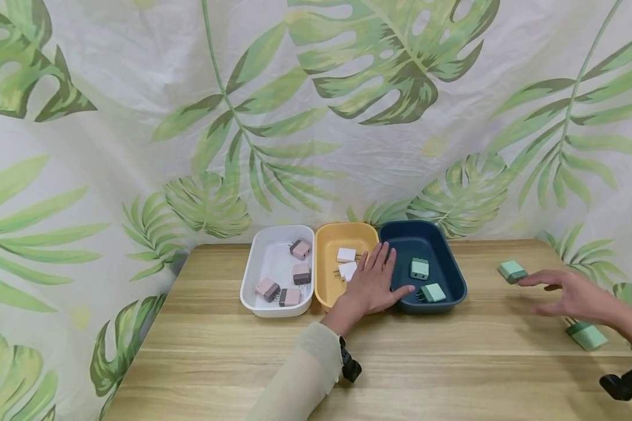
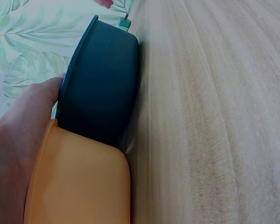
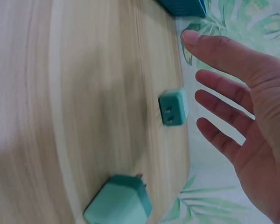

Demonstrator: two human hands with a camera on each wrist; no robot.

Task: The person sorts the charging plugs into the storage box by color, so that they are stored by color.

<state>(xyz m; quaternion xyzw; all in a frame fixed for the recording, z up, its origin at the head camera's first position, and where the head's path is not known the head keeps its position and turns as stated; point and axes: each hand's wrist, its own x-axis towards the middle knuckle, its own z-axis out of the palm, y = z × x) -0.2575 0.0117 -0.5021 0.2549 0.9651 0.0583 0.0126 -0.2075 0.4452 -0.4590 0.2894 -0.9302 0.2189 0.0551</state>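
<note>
My left hand (image 1: 371, 285) lies spread over the adjoining rims of the yellow tray (image 1: 323, 234) and the navy tray (image 1: 455, 275), its fingers straight. Two green chargers (image 1: 419, 268) are in the navy tray, and white chargers (image 1: 346, 255) in the yellow one are partly covered by that hand. At the right, my right hand (image 1: 584, 297) hovers above the table with fingers loosely extended, holding nothing. Its fingertips are right at a green charger (image 1: 513, 271) near the back edge. Another green charger (image 1: 586, 335) lies beneath that hand, prongs pointing back.
A white tray (image 1: 250, 292) with several pink-and-grey chargers (image 1: 289, 297) stands left of the yellow tray. All three trays sit side by side at the back of the wooden table (image 1: 216, 351). Behind hangs a leaf-patterned cloth (image 1: 295, 146).
</note>
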